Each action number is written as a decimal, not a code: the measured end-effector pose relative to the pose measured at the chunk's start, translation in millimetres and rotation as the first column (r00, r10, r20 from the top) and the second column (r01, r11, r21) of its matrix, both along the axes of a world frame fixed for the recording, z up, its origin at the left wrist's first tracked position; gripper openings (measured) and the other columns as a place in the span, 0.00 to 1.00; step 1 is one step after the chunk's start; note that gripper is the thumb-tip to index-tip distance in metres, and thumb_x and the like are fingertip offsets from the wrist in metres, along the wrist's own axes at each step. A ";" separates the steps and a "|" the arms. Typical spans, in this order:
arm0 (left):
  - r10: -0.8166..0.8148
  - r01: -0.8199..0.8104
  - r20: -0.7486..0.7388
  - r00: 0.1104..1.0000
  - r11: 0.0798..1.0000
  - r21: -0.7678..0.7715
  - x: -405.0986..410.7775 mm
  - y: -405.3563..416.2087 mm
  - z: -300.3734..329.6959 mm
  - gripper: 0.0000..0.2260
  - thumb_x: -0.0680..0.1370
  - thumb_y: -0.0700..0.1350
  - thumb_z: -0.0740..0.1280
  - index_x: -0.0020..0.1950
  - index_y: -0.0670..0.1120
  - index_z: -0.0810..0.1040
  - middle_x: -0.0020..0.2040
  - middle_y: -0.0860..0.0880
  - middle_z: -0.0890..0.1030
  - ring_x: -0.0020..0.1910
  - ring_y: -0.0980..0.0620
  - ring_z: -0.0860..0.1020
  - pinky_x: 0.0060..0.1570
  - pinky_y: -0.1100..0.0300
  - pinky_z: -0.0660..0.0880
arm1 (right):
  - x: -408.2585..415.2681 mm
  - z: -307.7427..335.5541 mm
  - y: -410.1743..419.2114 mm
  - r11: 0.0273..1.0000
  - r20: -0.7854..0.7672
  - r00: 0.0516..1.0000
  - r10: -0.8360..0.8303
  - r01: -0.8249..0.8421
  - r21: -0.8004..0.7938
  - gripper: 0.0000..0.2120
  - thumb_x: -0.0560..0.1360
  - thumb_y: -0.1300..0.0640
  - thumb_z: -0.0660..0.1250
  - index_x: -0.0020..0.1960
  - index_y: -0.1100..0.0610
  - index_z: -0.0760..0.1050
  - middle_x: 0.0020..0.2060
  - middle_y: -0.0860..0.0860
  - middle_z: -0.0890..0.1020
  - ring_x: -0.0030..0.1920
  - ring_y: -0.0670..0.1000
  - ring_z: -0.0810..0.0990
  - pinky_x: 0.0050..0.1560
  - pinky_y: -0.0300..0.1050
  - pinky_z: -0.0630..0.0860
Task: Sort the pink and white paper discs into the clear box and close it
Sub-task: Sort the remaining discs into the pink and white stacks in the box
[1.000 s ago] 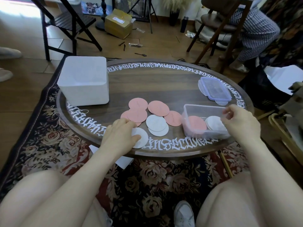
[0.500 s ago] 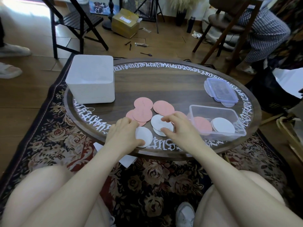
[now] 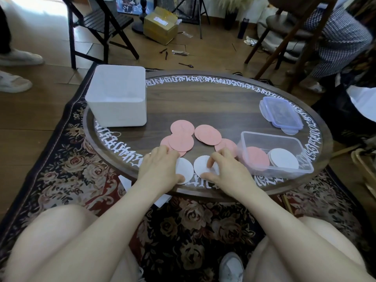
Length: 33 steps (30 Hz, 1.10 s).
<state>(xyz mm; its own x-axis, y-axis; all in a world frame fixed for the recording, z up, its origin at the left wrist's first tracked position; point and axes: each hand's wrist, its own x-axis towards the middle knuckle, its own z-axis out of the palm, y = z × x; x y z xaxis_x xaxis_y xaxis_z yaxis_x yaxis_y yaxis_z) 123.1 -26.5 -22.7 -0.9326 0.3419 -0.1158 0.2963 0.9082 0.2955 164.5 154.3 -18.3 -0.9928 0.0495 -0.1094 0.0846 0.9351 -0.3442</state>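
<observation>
Round wooden desk with white lettering round its rim, on a floral rug; chairs and a cardboard box on the floor behind at 12 o'clock. Going left to right:

White bin sits on the desk at 10 o'clock, apart from the discs.

Loose pink discs overlap in a cluster at desk centre, some stacked, so we can't give an exact count. None of these are in the box yet.

Our left hand lies over a white disc at 6 o'clock, fingers curled, thumb tip on the disc. It's pressing or starting a pinch; we can't tell if the disc is off the desk.

Just beside it, our right hand is on a second white disc, fingertips on top and thumb at the near edge, looks like a pinch to lift. More white shows past the fingers at its right, maybe another disc, unclear.

Clear box at 4 o'clock, open. Inside: a pink pile on the left, a white pile on the right, side by side.

Lid lies off the box at 2 o'clock, white discs poking out from under its edges.

Status, our read: sorting started, well short of done. Left: the two whites under our hands, the whole pink cluster, whatever is under the lid, then close it.
</observation>
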 end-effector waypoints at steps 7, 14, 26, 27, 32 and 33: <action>-0.001 0.008 -0.056 0.998 0.991 0.133 1.1 4.7 3.4 0.22 0.74 0.55 0.67 0.67 0.52 0.70 0.65 0.52 0.70 0.66 0.50 0.66 0.60 0.56 0.61 | -5.6 -1.9 4.2 0.993 -0.031 0.998 -0.052 0.048 -0.109 0.26 0.68 0.51 0.74 0.62 0.53 0.67 0.59 0.48 0.70 0.56 0.53 0.74 0.53 0.52 0.73; 0.019 -0.016 -0.006 1.000 0.928 0.373 3.2 9.7 6.6 0.16 0.74 0.52 0.68 0.61 0.52 0.76 0.60 0.53 0.75 0.62 0.53 0.70 0.60 0.57 0.66 | -5.2 -3.8 11.5 0.959 -0.109 0.988 -0.112 0.079 -0.271 0.07 0.73 0.54 0.69 0.41 0.51 0.71 0.39 0.44 0.73 0.41 0.47 0.73 0.43 0.45 0.70; 0.051 -0.368 0.393 0.918 0.482 0.795 3.9 20.9 9.5 0.04 0.74 0.40 0.70 0.46 0.39 0.80 0.39 0.46 0.81 0.36 0.51 0.76 0.26 0.61 0.74 | -3.8 3.8 14.0 0.636 -0.046 0.973 -0.227 0.112 -0.764 0.06 0.79 0.63 0.60 0.47 0.65 0.72 0.36 0.51 0.77 0.25 0.47 0.73 0.24 0.39 0.68; 0.103 -0.411 0.409 0.907 0.435 0.801 1.2 19.0 10.3 0.05 0.74 0.40 0.70 0.46 0.38 0.79 0.40 0.45 0.80 0.36 0.50 0.76 0.25 0.61 0.74 | -3.4 2.8 14.8 0.713 -0.088 0.970 -0.228 0.105 -0.693 0.05 0.79 0.61 0.62 0.46 0.61 0.74 0.39 0.49 0.78 0.28 0.45 0.73 0.30 0.40 0.70; 0.257 -0.600 0.548 0.796 0.218 0.769 -12.0 3.3 13.2 0.07 0.77 0.45 0.67 0.42 0.42 0.78 0.47 0.43 0.78 0.41 0.46 0.77 0.26 0.60 0.77 | 5.8 -0.7 18.0 0.993 0.010 0.998 -0.059 0.059 -0.102 0.23 0.72 0.48 0.70 0.64 0.52 0.70 0.61 0.48 0.70 0.58 0.50 0.74 0.55 0.48 0.72; 0.259 -0.625 0.575 0.776 0.193 0.757 -13.1 1.0 12.8 0.08 0.77 0.45 0.67 0.41 0.42 0.77 0.49 0.42 0.78 0.44 0.44 0.78 0.26 0.59 0.78 | 7.1 0.0 16.8 0.998 0.065 0.997 -0.052 0.055 -0.040 0.28 0.71 0.46 0.71 0.67 0.52 0.67 0.63 0.49 0.68 0.61 0.52 0.72 0.56 0.49 0.71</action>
